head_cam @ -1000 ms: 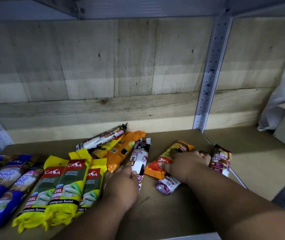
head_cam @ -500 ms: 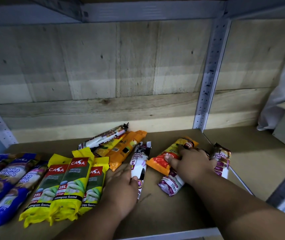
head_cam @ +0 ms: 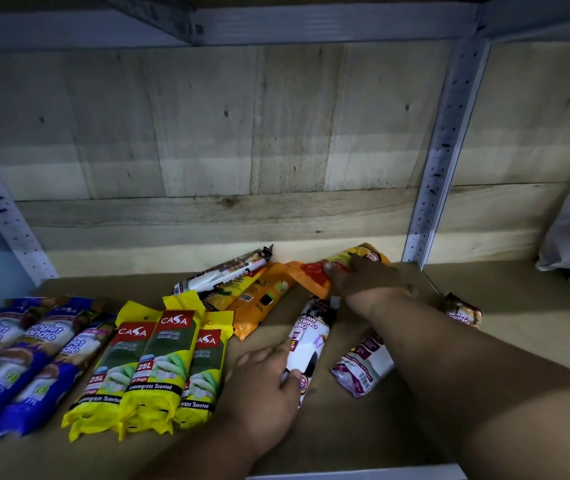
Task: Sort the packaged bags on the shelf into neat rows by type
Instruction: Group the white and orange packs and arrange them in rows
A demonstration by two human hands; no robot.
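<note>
Red-and-yellow pack [head_cam: 342, 268], at shelf [head_cam: 519, 306] back beside orange packs [head_cam: 263, 303]: pinched by right hand [head_cam: 366, 280]. Drawstring pack [head_cam: 306, 344], mid-shelf: gripped by left hand [head_cam: 263, 379]. Probably light, soft, slippery film; best held mid-body.

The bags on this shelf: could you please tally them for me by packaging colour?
Blue bags: 3
Yellow-and-green CASA bags: 3
Orange or yellow bags: 3
White or purple drawstring bags: 4
Total: 13 visible
</note>
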